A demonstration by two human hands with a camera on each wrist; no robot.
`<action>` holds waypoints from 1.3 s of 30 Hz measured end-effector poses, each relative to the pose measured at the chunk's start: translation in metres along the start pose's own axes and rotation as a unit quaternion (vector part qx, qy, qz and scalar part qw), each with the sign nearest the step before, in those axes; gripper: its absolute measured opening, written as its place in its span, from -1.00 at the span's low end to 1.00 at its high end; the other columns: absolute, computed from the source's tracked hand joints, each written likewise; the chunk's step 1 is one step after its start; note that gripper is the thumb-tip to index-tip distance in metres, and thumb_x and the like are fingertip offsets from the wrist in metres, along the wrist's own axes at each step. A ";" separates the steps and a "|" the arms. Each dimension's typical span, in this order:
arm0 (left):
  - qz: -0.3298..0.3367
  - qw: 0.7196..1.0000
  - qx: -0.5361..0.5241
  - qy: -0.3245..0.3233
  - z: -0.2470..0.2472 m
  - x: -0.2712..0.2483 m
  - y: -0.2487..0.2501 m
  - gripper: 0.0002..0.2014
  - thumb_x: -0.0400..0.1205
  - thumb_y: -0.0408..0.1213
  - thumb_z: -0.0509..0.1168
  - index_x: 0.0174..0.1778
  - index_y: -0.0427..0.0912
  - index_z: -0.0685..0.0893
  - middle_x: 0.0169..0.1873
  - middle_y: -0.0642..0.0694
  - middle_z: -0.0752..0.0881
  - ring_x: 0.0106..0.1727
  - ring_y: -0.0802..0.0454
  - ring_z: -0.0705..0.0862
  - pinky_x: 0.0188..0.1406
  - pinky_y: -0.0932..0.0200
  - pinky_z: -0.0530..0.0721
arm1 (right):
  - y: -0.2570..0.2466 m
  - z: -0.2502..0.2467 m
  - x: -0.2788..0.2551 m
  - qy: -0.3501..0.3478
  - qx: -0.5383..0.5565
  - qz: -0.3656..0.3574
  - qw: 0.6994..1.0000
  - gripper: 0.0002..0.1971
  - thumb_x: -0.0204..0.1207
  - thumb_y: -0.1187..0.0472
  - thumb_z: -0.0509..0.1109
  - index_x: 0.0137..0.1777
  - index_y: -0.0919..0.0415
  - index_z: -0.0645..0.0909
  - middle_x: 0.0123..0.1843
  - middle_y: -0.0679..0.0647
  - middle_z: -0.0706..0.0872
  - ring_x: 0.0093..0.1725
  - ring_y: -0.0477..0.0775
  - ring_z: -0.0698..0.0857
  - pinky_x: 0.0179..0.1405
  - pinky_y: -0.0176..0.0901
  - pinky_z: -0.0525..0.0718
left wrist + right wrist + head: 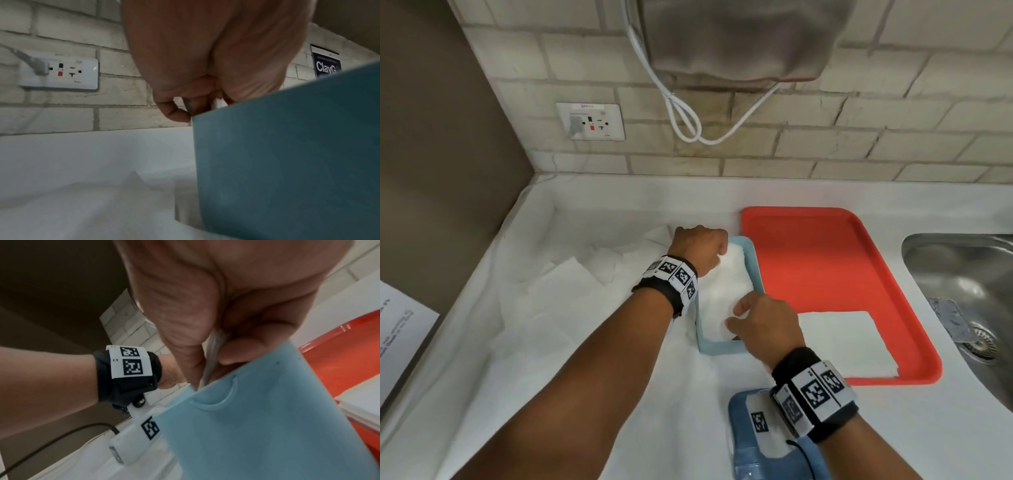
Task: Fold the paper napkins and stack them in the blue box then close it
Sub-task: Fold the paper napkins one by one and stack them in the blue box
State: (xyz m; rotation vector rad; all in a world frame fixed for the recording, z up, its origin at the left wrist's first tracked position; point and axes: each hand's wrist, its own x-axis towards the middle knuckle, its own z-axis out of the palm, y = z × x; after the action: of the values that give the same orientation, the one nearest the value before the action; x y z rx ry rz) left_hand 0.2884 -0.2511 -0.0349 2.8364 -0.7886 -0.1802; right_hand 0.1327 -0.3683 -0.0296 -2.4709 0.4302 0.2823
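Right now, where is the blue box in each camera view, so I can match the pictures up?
Head: the blue box sits mid-frame, between both hands, left of the red tray.
Left wrist: its wall fills the lower right.
Right wrist: its pale blue wall fills the lower right.
Shared landmark: the white napkin in the box, pinched by both hands.

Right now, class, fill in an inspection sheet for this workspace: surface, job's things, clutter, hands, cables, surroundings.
Surface: white counter, loose napkins spread on the left.
Job's things: blue box open, napkins inside; blue lid lies near; folded napkin stack on red tray.
Clutter: printed sheet at left edge.
Hands: left hand and right hand both pinch a napkin at the box.
Cables: white cord hangs on the wall.
Surroundings: tiled wall, socket, steel sink.
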 end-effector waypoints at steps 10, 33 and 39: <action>0.021 0.983 0.176 -0.041 0.009 0.007 0.010 -0.78 0.70 -0.40 0.28 0.12 -0.03 0.74 0.03 -0.01 0.78 -0.01 -0.11 0.75 0.38 -0.11 0.40 | -0.014 -0.002 0.003 -0.020 -0.179 -0.003 0.984 -0.77 0.58 0.00 0.33 -0.02 0.17 0.61 -0.09 0.08 0.61 -0.12 0.15 0.53 -0.18 -0.15 0.47; -0.014 0.974 0.223 -0.035 0.009 -0.017 0.039 -0.76 0.74 -0.13 0.26 0.27 0.02 0.74 0.20 -0.06 0.67 0.21 -0.12 0.68 0.40 -0.22 0.41 | -0.029 0.001 -0.004 0.045 -0.194 -0.164 0.966 -0.73 0.66 -0.05 0.25 -0.02 0.11 0.67 0.04 0.02 0.57 -0.02 0.17 0.72 -0.32 -0.16 0.40; 0.013 0.968 0.204 -0.143 0.019 -0.019 0.030 -0.45 0.54 0.18 0.52 0.44 0.19 0.61 0.34 -0.04 0.66 0.32 -0.15 0.68 0.51 -0.35 0.31 | -0.014 0.004 -0.001 -0.125 -0.278 -0.160 0.939 -0.37 0.73 -0.33 -0.09 -0.14 0.11 0.62 -0.11 0.11 0.74 -0.10 0.18 0.67 -0.21 -0.12 0.45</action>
State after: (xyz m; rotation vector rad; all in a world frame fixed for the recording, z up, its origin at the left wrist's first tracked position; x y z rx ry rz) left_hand 0.2539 -0.2693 -0.0455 3.2282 -1.0229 -0.4861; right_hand 0.1367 -0.3553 -0.0249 -2.9395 -0.1933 0.6440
